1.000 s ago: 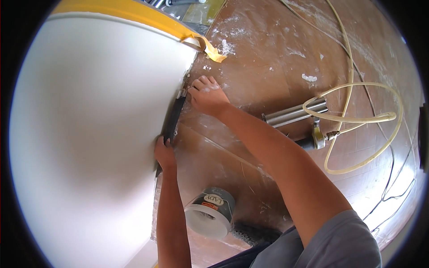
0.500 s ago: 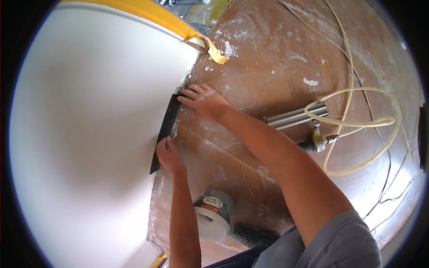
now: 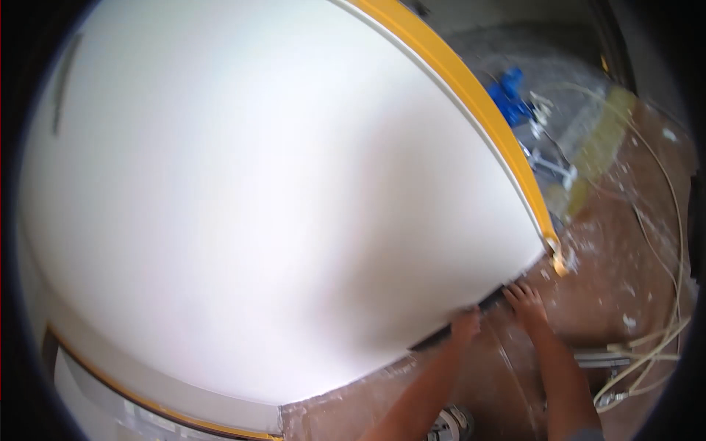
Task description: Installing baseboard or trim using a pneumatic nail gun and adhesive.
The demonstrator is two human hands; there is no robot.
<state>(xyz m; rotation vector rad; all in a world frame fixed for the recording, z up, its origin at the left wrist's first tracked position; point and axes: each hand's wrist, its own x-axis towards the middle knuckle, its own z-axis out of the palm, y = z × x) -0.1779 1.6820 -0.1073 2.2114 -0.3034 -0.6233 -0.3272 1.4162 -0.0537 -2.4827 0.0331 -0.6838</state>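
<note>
A long, thin black strip (image 3: 434,339) lies along the bottom edge of the white wall (image 3: 265,184), where it meets the brown floor covering (image 3: 507,382). Bent fingers of my left hand (image 3: 465,324) close on the strip near its middle. My right hand (image 3: 526,303) rests at the strip's far right end, its fingers stretched out and apart. Blur softens the fingertips of both hands. Below, between my forearms, part of a round bucket (image 3: 460,422) shows.
Yellow masking (image 3: 507,140) runs along the wall's right edge, with a loose torn end (image 3: 560,264) at the floor. At lower right lie a metal cylinder (image 3: 599,360) and a pale coiled hose (image 3: 679,235). A blue item (image 3: 512,97) lies beyond the wall.
My view has swung up and left, so more wall shows and my hands appear lower right. Both hands stay at the black strip along the wall's foot.
</note>
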